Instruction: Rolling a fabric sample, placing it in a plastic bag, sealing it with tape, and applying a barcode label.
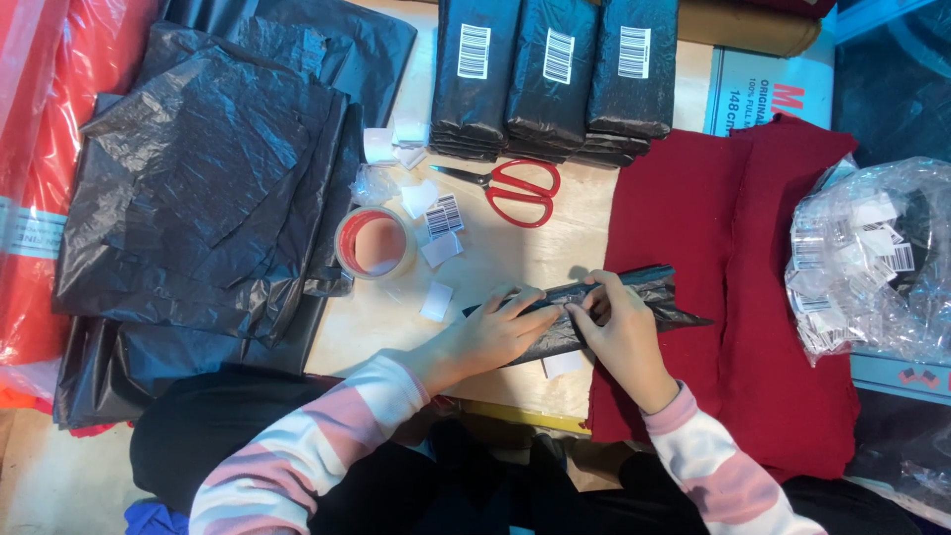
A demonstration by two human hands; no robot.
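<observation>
— What have you got hold of there?

— A folded black plastic bag [594, 302], lying just below the middle of the frame, half on the bare table [515, 248] and half on the red cloth [753, 297]. My left hand [495, 332] lies flat along it, fingers stretched out and pressing it down. My right hand [619, 332] is curled, its fingertips pinching the bag's top edge.

— How do you keep it neat?

— I'd say hold the flat hand firm so the fold can't spring back, and work the pinch slowly along the edge. The plastic looks slippery, so small moves are best.

— And the rest?

— The tape roll [374, 243] and red-handled scissors [515, 188] sit just above, and finished packs [555, 74] at the top.
</observation>
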